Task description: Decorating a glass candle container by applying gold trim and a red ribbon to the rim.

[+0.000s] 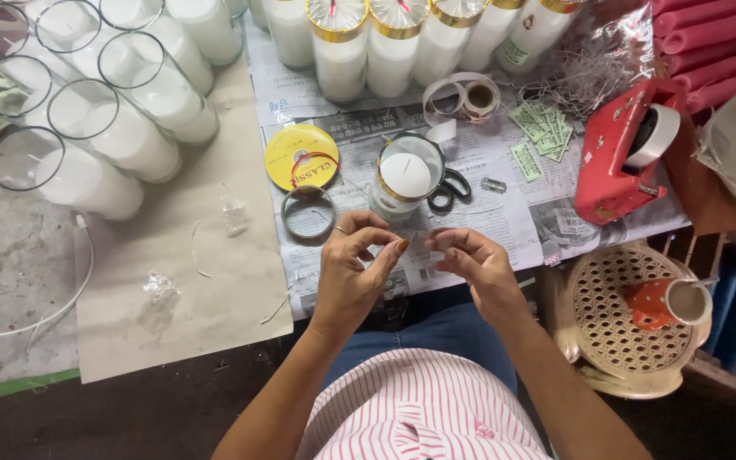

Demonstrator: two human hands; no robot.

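Head view. Item: glass candle, white wax, gold band at rim, upright on the newspaper near its front edge, long axis vertical, mouth up. I judge it heavy, rigid, slippery, breakable; grasp round the wall. My left hand and right hand hover just in front, fingertips pinched; on what, I cannot tell. Scissors lie beside the candle.

The scene is lit evenly by soft, diffuse light, and only faint shadows are cast. Mild glare is seen on the glass candle jars at upper left and on the clear wrapping at upper right. The centre is rendered sharply; slight wide-angle bending is noticed at the edges, and the lower corners are left dim.
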